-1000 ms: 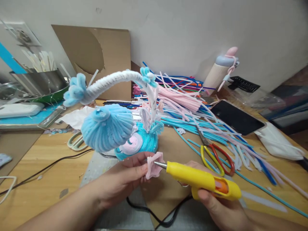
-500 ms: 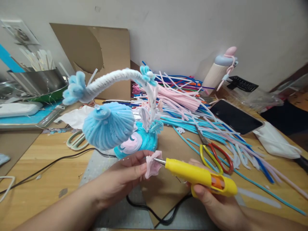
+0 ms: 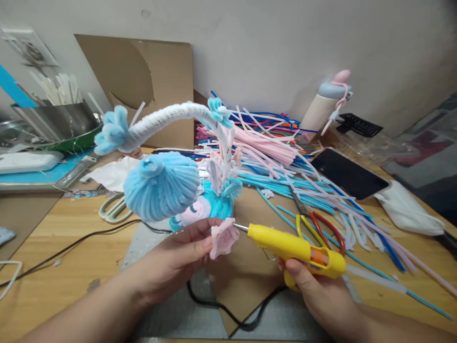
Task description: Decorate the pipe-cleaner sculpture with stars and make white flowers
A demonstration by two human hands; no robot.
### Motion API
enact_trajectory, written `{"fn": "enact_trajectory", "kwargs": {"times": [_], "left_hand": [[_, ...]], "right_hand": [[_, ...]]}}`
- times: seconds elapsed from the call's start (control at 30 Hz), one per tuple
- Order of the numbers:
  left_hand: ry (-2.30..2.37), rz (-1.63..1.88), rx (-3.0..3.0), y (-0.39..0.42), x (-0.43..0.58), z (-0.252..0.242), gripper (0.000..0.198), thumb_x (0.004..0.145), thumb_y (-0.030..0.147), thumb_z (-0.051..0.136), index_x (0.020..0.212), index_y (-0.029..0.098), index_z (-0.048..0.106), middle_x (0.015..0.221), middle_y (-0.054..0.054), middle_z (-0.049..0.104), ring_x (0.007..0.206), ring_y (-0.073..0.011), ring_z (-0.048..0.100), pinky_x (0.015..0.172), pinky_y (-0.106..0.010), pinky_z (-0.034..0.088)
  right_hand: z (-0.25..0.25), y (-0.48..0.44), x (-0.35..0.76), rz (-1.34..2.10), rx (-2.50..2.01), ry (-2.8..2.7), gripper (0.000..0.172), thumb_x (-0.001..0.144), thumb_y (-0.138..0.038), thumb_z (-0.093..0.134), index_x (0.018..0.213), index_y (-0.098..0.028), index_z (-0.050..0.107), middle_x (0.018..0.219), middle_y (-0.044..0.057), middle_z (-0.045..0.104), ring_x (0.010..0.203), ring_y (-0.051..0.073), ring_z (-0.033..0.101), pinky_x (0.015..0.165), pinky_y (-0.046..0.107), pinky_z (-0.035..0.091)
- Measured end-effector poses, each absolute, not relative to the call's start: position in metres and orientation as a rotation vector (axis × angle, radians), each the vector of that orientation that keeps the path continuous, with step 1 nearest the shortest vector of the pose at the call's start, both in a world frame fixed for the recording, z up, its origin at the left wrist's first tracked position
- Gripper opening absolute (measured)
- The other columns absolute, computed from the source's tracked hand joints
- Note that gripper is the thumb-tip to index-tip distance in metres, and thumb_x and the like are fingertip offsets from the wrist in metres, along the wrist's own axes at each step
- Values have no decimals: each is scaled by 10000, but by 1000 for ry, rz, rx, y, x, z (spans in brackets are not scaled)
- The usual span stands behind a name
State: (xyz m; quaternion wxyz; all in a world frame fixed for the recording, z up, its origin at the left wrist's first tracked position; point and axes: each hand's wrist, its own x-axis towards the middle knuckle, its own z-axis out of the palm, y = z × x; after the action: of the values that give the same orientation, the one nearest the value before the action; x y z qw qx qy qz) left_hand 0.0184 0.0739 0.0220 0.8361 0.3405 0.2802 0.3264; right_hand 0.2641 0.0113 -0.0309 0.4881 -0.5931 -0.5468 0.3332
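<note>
Left hand holds a pink cup-shaped piece in a firm pinch. Right hand is closed round a yellow glue gun, nozzle at the piece's upper rim.

The metal nozzle of the yellow hot-glue gun has moved out from over the hollow of the pink fuzzy flower to its upper right edge, while the left hand has carried the flower slightly up and leftward. The right hand has shifted a little left too, and the gun now covers the lower part of the yellow handle of the scissors. Beyond the counter's right side, a blurred reddish patch shows where a dark shape was half a second ago.
</note>
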Motion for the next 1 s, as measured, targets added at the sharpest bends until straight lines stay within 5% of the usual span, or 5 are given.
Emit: {"fn": "enact_trajectory", "kwargs": {"times": [0.37, 0.6, 0.8, 1.0], "left_hand": [[630, 754, 693, 79, 17, 27, 326, 794, 245, 674, 1119, 214, 660, 1123, -48, 639, 983, -170, 551, 801, -243, 410], [644, 770, 701, 81, 20, 30, 274, 819, 251, 643, 1086, 201, 676, 1077, -55, 646, 932, -160, 552, 776, -238, 429], [651, 768, 674, 79, 18, 28, 292, 834, 254, 626, 1116, 188, 662, 1111, -58, 640, 970, -159, 548, 809, -233, 431], [646, 784, 658, 79, 20, 27, 305, 820, 233, 644, 1119, 177, 662, 1104, -63, 644, 951, -150, 553, 805, -227, 428]], "right_hand": [[-9, 19, 260, 739, -1400, -1527, 208, 835, -440, 574, 836, -247, 652, 728, 7, 679, 669, 190, 667, 633, 268, 592], [-11, 20, 260, 736, -1361, -1547, 157, 861, -375, 560, 894, -249, 648, 767, 12, 686, 703, 198, 670, 657, 272, 588], [-18, 18, 264, 746, -1242, -1610, 133, 884, -299, 536, 975, -271, 629, 896, 18, 677, 872, 211, 652, 821, 316, 546], [-13, 20, 263, 744, -1263, -1666, 115, 885, -315, 527, 914, -276, 631, 833, 13, 664, 815, 208, 647, 772, 321, 549]]}}
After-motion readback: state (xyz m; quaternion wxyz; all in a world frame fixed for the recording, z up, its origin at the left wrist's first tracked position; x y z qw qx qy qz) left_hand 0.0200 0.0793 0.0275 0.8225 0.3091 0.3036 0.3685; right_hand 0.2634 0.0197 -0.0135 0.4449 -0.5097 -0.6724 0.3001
